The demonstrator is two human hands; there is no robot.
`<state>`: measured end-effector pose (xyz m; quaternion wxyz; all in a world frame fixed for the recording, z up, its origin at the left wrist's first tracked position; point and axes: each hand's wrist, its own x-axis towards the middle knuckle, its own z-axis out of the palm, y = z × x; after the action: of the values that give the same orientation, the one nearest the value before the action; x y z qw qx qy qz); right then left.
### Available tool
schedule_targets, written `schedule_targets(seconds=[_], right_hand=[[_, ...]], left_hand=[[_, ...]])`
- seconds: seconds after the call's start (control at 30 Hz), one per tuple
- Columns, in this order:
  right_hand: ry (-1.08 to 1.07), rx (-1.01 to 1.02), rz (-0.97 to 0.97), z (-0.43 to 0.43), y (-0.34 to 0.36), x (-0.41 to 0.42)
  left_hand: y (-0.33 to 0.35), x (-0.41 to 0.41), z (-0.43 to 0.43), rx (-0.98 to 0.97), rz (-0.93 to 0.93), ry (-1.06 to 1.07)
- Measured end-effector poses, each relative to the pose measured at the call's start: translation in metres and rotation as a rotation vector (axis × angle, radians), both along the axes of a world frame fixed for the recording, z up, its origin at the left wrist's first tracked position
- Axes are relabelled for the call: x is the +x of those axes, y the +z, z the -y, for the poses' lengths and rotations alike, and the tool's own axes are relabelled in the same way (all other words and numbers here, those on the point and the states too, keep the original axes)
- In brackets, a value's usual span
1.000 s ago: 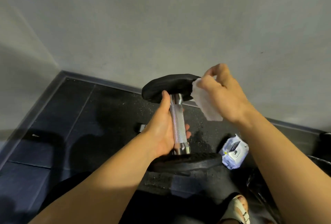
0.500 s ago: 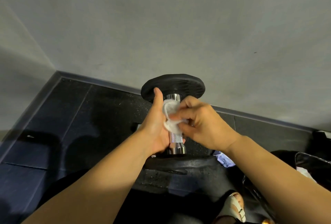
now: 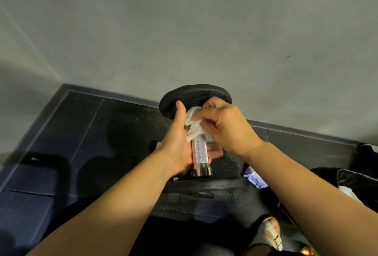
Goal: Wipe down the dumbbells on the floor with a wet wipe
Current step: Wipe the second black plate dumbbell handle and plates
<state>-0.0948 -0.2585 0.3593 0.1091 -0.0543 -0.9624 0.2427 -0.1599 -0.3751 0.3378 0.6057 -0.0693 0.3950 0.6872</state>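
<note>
Dumbbell handle wipe in progress

Wall (image 3: 184, 30) fills the upper view; dark floor (image 3: 102, 133) below, meeting it at a grey skirting.

Dumbbell (image 3: 199, 153) is held off the floor, roughly upright in front of the person: far head (image 3: 194, 96) up by the wall, near head (image 3: 204, 188) low toward the knees, knurled chrome handle between.

Left hand (image 3: 176, 149) grips the handle from the left, fingers curled round behind it, thumb straight up along the bar and touching the far head's underside.

Right hand (image 3: 225, 128) is closed on the wipe (image 3: 194, 128), fingers bunched together and pressing the crumpled white sheet round the upper handle just under the far head.

Wipe pack (image 3: 254, 178) lies on the floor to the right, partly hidden behind the near head.

Progress, judged: handle being cleaned now, upper part only; lower handle bare and uncovered by the wipe. Whether either head has been wiped cannot be told. No other dumbbells identifiable in view, so remaining count unknown.
</note>
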Motion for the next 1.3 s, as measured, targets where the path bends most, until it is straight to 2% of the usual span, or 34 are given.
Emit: schedule_targets(seconds=[0.13,0.33,0.5,0.57,0.67,0.77,0.83,0.93,0.97,1.07,1.13,1.3], right_hand=[[0.019,0.053,-0.018,-0.001,-0.003,-0.001],[0.140,-0.209,0.168,0.011,-0.002,0.033],[0.191,-0.391,0.410,0.013,0.010,0.038],[0.091,-0.521,0.360,0.005,0.014,0.040],[-0.287,-0.740,0.191,-0.016,0.015,0.043],[-0.574,-0.752,0.119,-0.040,0.002,0.035],[-0.562,-0.859,0.104,-0.044,-0.005,0.026],[-0.423,-1.188,0.115,-0.042,-0.010,0.014],[-0.399,-1.213,0.097,-0.039,-0.009,0.010],[-0.428,-1.111,0.032,-0.038,-0.008,0.003],[-0.502,-0.973,0.020,-0.037,-0.002,0.002],[-0.665,-0.293,0.187,-0.024,0.029,-0.009]], left_hand=[[0.000,-0.001,0.000,0.012,0.022,0.004],[0.002,0.000,0.005,-0.060,0.008,-0.026],[-0.002,0.002,0.006,-0.093,0.032,-0.071],[-0.002,0.000,0.005,-0.072,0.040,-0.081],[0.001,-0.003,0.004,-0.036,0.065,-0.030],[0.005,-0.003,0.005,-0.036,0.078,-0.025],[0.005,-0.002,0.005,-0.027,0.057,-0.054],[0.002,0.000,0.005,0.010,0.033,-0.117],[0.000,0.000,0.005,0.020,0.028,-0.133],[-0.001,-0.002,0.003,0.023,0.046,-0.145],[0.000,-0.004,0.003,0.015,0.054,-0.158],[0.005,0.005,0.000,0.017,0.057,-0.134]])
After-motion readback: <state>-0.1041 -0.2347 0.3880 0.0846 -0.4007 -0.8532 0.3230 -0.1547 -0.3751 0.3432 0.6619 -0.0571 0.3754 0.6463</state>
